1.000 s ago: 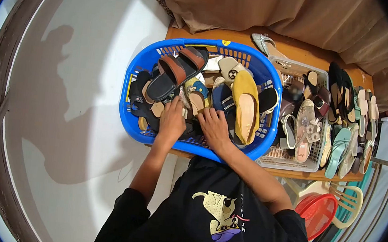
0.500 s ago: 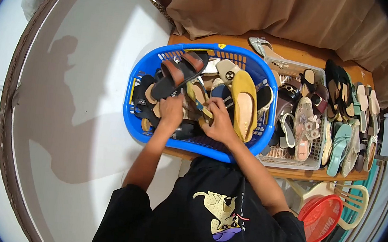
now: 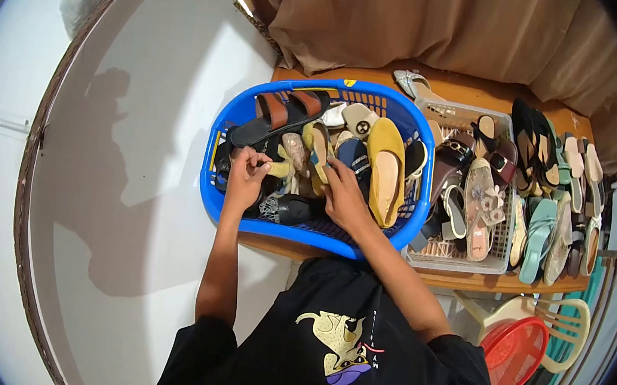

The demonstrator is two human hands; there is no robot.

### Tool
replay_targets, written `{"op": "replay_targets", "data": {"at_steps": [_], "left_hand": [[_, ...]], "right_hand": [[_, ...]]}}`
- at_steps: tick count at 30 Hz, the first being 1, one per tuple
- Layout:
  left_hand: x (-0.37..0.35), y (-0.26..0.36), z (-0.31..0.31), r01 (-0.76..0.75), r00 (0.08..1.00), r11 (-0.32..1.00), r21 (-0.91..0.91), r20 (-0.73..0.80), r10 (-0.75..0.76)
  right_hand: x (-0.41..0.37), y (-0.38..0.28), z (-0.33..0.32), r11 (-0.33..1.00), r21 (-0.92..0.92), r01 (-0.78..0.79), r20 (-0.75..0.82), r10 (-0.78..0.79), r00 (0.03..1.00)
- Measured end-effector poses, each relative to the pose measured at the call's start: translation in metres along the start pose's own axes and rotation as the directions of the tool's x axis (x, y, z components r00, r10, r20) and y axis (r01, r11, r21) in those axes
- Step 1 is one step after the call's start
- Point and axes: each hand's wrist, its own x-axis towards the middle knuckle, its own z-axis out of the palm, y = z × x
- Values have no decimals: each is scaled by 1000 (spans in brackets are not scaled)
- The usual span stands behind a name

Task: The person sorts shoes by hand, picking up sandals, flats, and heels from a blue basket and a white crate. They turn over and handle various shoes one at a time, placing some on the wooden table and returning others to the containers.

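A blue plastic basket (image 3: 208, 182) full of mixed shoes is in front of me, with both hands inside its rim. My left hand (image 3: 246, 177) is curled with the fingertips pinched, just below a black slide sandal with brown straps (image 3: 277, 118). What is in the pinch I cannot tell; a yellowish piece (image 3: 281, 168) lies right at the fingertips. My right hand (image 3: 345, 198) has its fingers along the side of a narrow yellow shoe with a tan insole (image 3: 320, 149), its thumb mostly hidden. To its right lies a mustard flat shoe (image 3: 386, 170).
A whitish plastic crate (image 3: 466, 268) of shoes stands against the basket's right side on the wooden table (image 3: 457, 281). Several pairs, including mint slippers (image 3: 540, 232), line up farther right. A red basket (image 3: 513, 353) sits on a cream chair (image 3: 576, 333). A brown curtain (image 3: 416, 31) hangs behind.
My left hand has moved left and down from the slide sandal, which now lies farther left and lower among the shoes. My right hand stays at the narrow yellow shoe, now more upright.
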Motion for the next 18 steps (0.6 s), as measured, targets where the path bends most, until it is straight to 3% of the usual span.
{"op": "replay_targets", "data": {"at_steps": [1, 2, 3, 5, 9, 12, 15, 16, 18], "left_hand": [[-2, 6, 0, 17, 1000, 976, -216, -14, -21], [-10, 12, 2, 301, 947, 850, -431, 30, -320], [-15, 13, 8, 295, 948, 851, -435, 25, -316], [-24, 12, 17, 256, 907, 576, -776, -13, -421], [-29, 7, 29, 197, 916, 463, -864, -6, -401], [-28, 28, 43, 154, 899, 307, -939, 4, -438], [-37, 48, 60, 47, 874, 50, -998, 17, -486], [-48, 56, 66, 57, 843, -28, -998, 63, -535], [-71, 70, 73, 112, 754, -189, -976, 207, -623]], "right_hand": [[1, 1, 1, 1000, 0, 10, 6, -10, 1000], [3, 3, 2, 1000, 19, -18, -23, 19, 1000], [5, 3, 2, 998, 36, -48, -54, 50, 997], [6, 3, 1, 998, 39, -51, -110, 55, 992], [15, -6, 2, 991, 68, -114, -156, 124, 980], [33, -18, -9, 863, 305, -404, -32, 433, 901], [36, -24, -20, 885, 335, -323, -59, 362, 930], [35, -31, -28, 860, 389, -330, -36, 372, 928], [27, -38, -44, 898, 315, -308, 22, 317, 948]]}}
